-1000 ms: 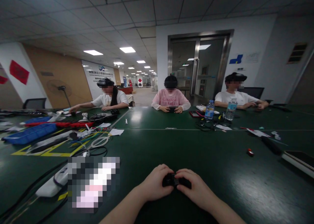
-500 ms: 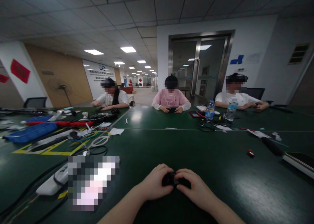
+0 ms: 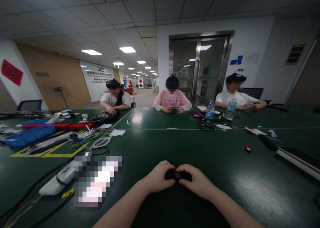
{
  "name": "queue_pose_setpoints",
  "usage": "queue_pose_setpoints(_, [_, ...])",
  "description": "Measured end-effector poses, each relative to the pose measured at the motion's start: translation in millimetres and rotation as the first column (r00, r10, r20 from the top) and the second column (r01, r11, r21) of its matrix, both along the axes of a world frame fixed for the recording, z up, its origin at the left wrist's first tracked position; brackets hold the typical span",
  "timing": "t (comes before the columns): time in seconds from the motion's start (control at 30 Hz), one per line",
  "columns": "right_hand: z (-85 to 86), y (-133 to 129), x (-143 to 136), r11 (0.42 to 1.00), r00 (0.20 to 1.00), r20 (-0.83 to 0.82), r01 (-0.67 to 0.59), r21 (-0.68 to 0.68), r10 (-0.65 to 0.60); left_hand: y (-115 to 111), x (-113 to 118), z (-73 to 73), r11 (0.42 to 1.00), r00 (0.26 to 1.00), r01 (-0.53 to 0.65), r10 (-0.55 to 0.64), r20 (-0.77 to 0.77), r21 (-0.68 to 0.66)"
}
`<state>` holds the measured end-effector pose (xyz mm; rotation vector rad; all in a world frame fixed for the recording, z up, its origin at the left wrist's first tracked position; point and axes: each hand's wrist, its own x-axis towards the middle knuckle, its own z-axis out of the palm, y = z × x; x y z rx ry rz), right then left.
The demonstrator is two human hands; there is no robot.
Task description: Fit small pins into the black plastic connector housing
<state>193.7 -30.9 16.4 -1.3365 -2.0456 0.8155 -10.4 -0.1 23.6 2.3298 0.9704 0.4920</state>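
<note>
Both hands hold a small black object (image 3: 178,175) with rounded ends, low in the middle of the view above the green table. Its exact kind I cannot make out. My left hand (image 3: 157,177) is closed around its left end, thumb on the near side and fingers over the far side. Around the right end, my right hand (image 3: 198,179) is closed in much the same way. The fingers cover a good part of the object, leaving its middle in sight between them.
At left lie a white power strip (image 3: 56,181), a blurred-out bright screen (image 3: 98,181), a blue tray (image 3: 30,136) and tangled cables (image 3: 101,142). A small red item (image 3: 247,149) and a white-edged device (image 3: 297,159) lie right. Bottles (image 3: 210,110) and three people are across the table.
The view has shifted slightly. My hands and the black object sit a little higher in the picture, both still gripping. The left co-worker's hands have come together near the cables.
</note>
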Motion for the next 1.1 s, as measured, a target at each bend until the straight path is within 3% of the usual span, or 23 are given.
queue_pose_setpoints(0.17, [14.3,1,4,0.998,0.994,0.094,-0.059,-0.032,0.062,-1,1,7.7,1.0,0.998,0.004,-0.005,-0.062,-0.017])
queue_pose_setpoints(0.33, [19.5,0,8,0.999,0.994,0.105,-0.03,-0.029,0.033,-1,0,5.3,1.0,0.996,-0.025,0.024,-0.084,-0.007])
queue_pose_setpoints(0.5, [14.6,-1,4,1.0,0.996,0.091,-0.026,0.003,0.026,0,2,-3.5,0.997,0.994,-0.061,0.065,-0.086,0.048])
queue_pose_setpoints(0.77, [11.3,0,-4,1.0,0.996,0.089,0.02,-0.002,-0.02,-6,2,-3.1,0.996,0.995,-0.089,0.089,-0.052,0.014])
queue_pose_setpoints(1.1, [-8.5,-3,-3,0.993,0.995,0.03,0.098,0.06,-0.1,-7,2,-16.2,0.995,0.994,-0.102,0.103,-0.034,0.014])
